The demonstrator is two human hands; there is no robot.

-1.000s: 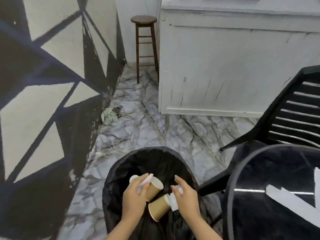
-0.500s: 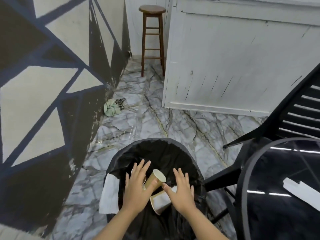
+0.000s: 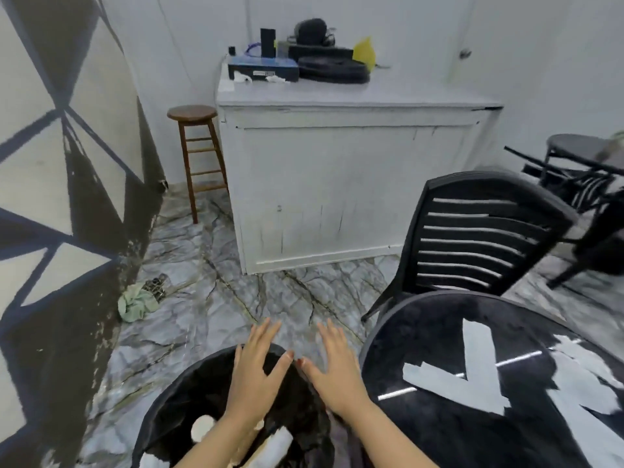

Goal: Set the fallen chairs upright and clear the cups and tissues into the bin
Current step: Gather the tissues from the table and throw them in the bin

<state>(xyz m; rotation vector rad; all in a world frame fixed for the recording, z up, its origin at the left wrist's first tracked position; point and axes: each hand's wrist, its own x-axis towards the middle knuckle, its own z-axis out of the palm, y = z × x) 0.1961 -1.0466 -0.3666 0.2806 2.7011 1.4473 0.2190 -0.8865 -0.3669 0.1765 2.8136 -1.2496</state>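
Paper cups (image 3: pixel 202 428) now lie in the black bin (image 3: pixel 162 413), dropped from my left hand (image 3: pixel 253 369) and right hand (image 3: pixel 334 373), both grips released and empty.

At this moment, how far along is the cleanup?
Cups lie inside the black bin, so that load looks done. Both the left hand and right hand are open and empty above it. Left: a fallen chair at far right; white paper pieces remain on the round table.
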